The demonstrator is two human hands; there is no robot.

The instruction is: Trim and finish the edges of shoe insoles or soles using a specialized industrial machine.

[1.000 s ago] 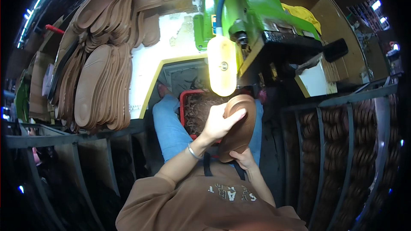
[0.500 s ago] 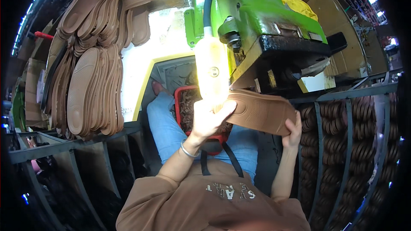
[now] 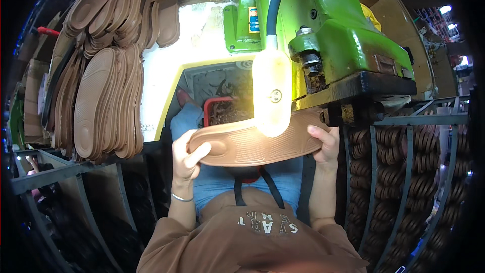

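A glowing yellow-white oval lamp [image 3: 272, 88] at centre hides part of the upper edge of a brown, textured shoe sole [image 3: 240, 149]. Beneath the sole, the fingertips of the left hand [image 3: 187, 157] and right hand [image 3: 327, 145], thumbs aside, are out of sight. The sole also covers much of a red plastic bin [image 3: 206, 111]. The top edge cuts off a glossy green metal machine [image 3: 343, 40]. Dark contents of the grey metal rack [image 3: 50, 176], lower left, are indistinct.

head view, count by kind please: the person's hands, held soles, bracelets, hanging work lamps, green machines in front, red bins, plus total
Hands: 2, left hand and right hand
Held sole: 1
Bracelet: 1
Work lamp: 1
Green machine: 1
Red bin: 1
Total: 7
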